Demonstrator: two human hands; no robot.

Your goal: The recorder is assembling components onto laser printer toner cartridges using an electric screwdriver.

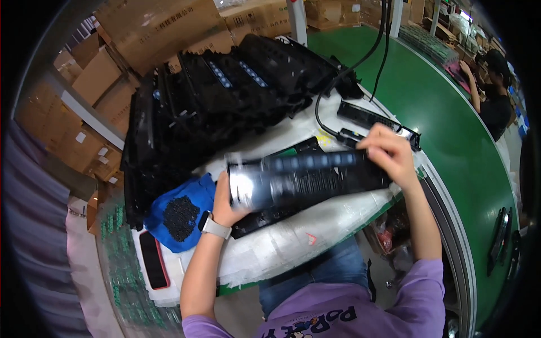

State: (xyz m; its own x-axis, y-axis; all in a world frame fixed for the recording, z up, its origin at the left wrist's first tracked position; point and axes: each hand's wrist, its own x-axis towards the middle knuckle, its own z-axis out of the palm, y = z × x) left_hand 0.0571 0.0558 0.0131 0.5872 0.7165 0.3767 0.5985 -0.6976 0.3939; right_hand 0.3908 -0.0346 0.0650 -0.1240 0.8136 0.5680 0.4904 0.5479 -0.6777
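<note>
Long black plastic panel with a row of pale round spots point(307, 181): between both hands, over the near middle of the white-covered bench point(282, 252).
Left hand point(226, 198): clamped on the panel's left end.
Right hand point(393, 155): bent fingers and thumb closed on the panel's far right corner.
Steady hold: best to support both ends evenly and turn them together, so the long plastic does not twist.
Clearance: worth keeping the left end off the loose small black pieces point(181, 218) on the blue cloth-like sheet point(200, 189), and the right end free of the thin black cable point(318, 107).
Blur: motion smears the panel's left end and surface detail.
Underneath: the panel covers much of a black plastic frame point(256, 226); whether they touch, I cannot tell.
Fingers: the left hand's are mostly hidden behind the panel.
Cable's end: the dark handle point(350, 136) meets the right hand's outline; contact is unclear.
</note>
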